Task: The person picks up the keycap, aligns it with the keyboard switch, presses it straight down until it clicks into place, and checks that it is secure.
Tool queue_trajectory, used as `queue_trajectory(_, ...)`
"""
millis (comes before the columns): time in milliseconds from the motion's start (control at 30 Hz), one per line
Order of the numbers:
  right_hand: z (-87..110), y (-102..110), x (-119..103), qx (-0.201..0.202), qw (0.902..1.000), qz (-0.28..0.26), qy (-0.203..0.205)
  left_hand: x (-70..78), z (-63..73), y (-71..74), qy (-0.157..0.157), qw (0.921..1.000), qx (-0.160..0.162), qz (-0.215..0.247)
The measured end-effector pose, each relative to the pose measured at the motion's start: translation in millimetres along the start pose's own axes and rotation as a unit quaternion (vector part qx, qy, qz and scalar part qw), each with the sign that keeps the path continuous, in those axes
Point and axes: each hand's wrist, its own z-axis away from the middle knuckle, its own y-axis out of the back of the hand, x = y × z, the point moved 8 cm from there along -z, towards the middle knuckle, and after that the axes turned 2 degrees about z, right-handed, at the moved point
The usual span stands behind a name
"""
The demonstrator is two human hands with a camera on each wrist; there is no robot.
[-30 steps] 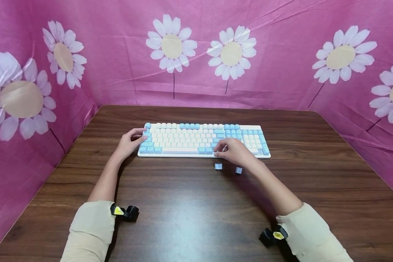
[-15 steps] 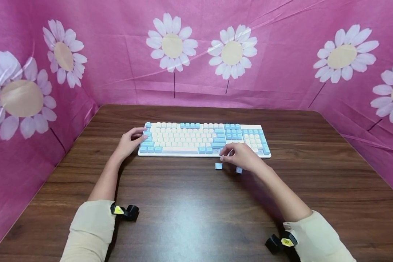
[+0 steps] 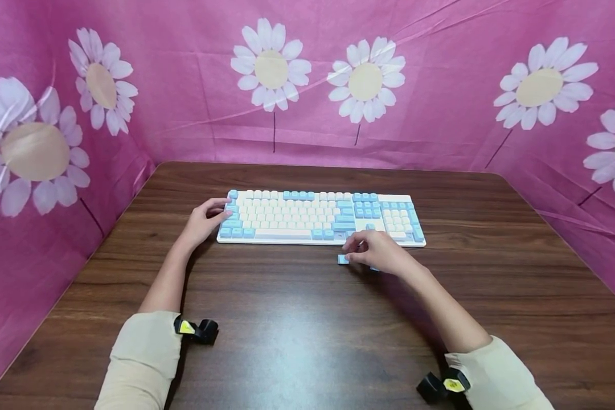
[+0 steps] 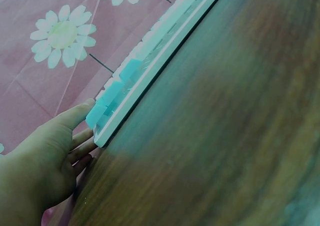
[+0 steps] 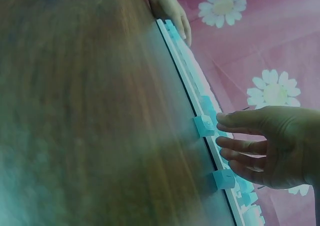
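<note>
A white and light-blue keyboard (image 3: 287,217) lies on the wooden table. At its left end my left hand (image 3: 203,224) grips the edge; in the left wrist view the thumb lies over a blue corner key (image 4: 95,115), fingers against the side. My right hand (image 3: 376,251) hovers at the keyboard's front edge, thumb and fingers apart and curved. Just by its thumb sits a loose blue keycap (image 3: 342,259), partly covered in the head view. Another loose blue keycap (image 5: 224,179) stands below the fingers in the right wrist view. A bare key slot (image 3: 339,235) shows in the bottom row.
The brown table (image 3: 287,319) stretches in front of the keyboard. Pink cloth (image 3: 318,136) printed with white daisies hangs behind and at both sides. Black wrist cameras (image 3: 203,331) sit on both sleeves.
My right hand has come away from the keyboard's bottom row, slightly right and toward me, down to the nearer loose keycap. The left hand keeps its place at the keyboard's end.
</note>
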Motion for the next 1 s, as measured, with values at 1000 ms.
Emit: queue_trajectory(1000,1.9,-14.8,-7.5,-0.028,0.9974,0.024,0.062,0.2,0.1,0.7,0.005,1.0000,0.005,-0.005)
